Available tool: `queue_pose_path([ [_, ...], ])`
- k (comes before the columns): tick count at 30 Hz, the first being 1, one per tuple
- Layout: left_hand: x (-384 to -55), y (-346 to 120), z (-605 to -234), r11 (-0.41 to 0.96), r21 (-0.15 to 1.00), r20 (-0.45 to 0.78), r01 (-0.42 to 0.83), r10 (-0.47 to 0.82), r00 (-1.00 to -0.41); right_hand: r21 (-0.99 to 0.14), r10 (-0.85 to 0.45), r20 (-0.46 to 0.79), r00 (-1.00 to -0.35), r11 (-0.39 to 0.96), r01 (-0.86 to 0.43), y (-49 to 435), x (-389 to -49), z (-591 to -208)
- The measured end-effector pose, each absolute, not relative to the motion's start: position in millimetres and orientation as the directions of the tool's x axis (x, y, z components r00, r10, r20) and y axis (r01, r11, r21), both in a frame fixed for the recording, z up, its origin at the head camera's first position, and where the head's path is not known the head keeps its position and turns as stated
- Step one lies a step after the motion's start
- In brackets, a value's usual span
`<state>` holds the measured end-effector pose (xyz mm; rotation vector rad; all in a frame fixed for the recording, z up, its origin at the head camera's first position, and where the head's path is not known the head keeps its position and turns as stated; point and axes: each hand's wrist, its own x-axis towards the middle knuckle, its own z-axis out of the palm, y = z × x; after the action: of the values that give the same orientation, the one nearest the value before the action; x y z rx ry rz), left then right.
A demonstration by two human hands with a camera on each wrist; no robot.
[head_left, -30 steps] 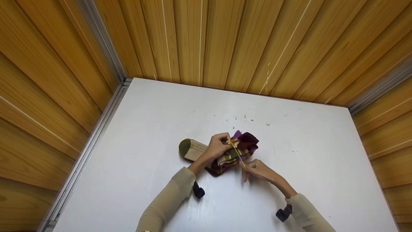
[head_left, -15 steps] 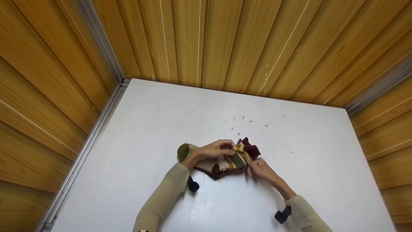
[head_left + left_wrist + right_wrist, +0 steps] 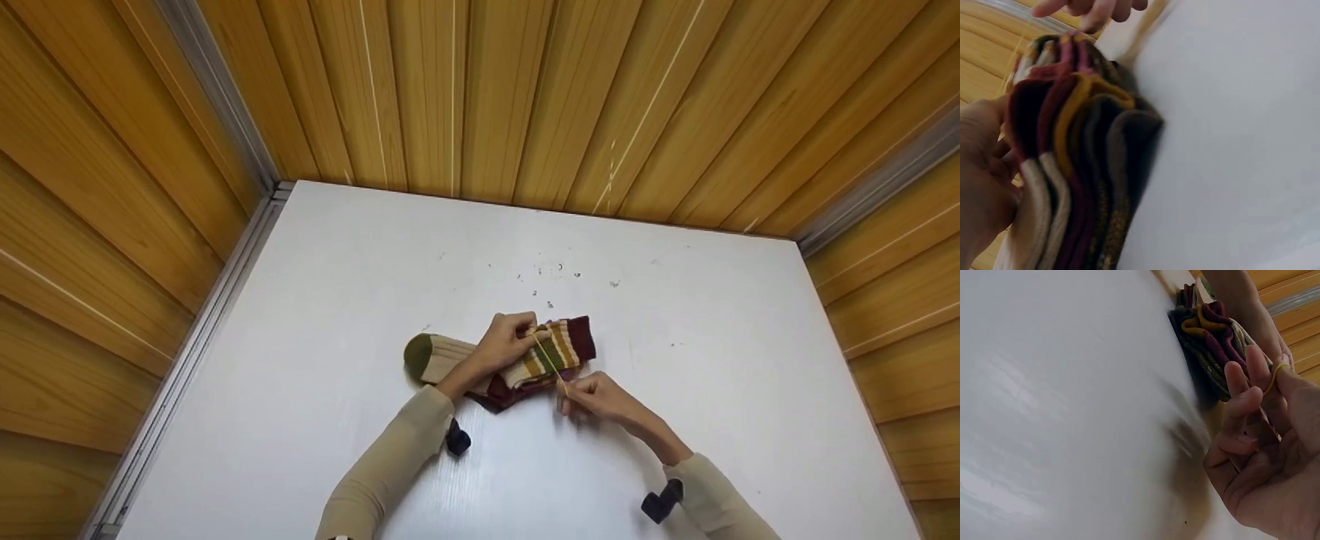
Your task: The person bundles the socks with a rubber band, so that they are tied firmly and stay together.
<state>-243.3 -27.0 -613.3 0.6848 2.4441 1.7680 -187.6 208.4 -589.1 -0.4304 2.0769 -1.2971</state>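
Observation:
A stack of folded socks (image 3: 577, 339) lies on the white table, striped green, mustard and cream with a maroon cuff on top. A green-toed cream end (image 3: 442, 358) sticks out at the left. Over the stripes runs a taut yellow rubber band (image 3: 550, 361). My left hand (image 3: 504, 343) lies across the stack, thumb and fingers pinching the band's far end. At the near side my right hand (image 3: 596, 395) pulls the other end, the band looped at its thumb and fingers (image 3: 1257, 363). Several sock layers (image 3: 1072, 169) show edge-on beside my left hand in the left wrist view.
Wood-patterned panels (image 3: 495, 97) wall in the white table (image 3: 360, 262) at the back and both sides. A metal rail (image 3: 202, 300) follows the left edge. Small dark marks (image 3: 559, 268) dot the surface beyond the socks.
The crumpled maroon cuff and stripes now lie flat. My right hand has drawn back toward the person, stretching the band again after it was slack half a second ago.

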Motion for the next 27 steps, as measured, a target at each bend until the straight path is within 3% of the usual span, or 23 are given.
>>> queue_pose_path([
  [4,-242,-35,-610,0.263,0.908,0.176,0.325,0.464,-0.868,-0.913,-0.580,-0.377,-0.723,0.365,0.183,208,-185,-595],
  [8,-244,-46,-606,0.198,0.955,0.054,0.223,0.619,-0.783,-0.891,-0.529,-0.451,-0.719,0.317,0.325,208,-187,-601],
  [11,-245,-52,-606,0.176,0.972,0.005,0.158,0.651,-0.759,-0.877,-0.507,-0.480,-0.716,0.305,0.372,206,-190,-600],
  [15,-245,-52,-611,0.157,0.971,0.062,0.177,0.553,-0.831,-0.879,-0.491,-0.476,-0.730,0.251,0.405,204,-194,-598],
  [19,-246,-49,-617,0.179,0.957,0.138,0.230,0.417,-0.898,-0.910,-0.443,-0.413,-0.796,0.226,0.347,201,-189,-597],
  [23,-247,-46,-620,0.258,0.926,0.172,0.276,0.365,-0.915,-0.939,-0.348,-0.329,-0.878,0.218,0.265,197,-179,-596],
  [27,-247,-45,-622,0.277,0.912,0.196,0.303,0.354,-0.915,-0.947,-0.253,-0.315,-0.915,0.146,0.286,195,-175,-596],
])
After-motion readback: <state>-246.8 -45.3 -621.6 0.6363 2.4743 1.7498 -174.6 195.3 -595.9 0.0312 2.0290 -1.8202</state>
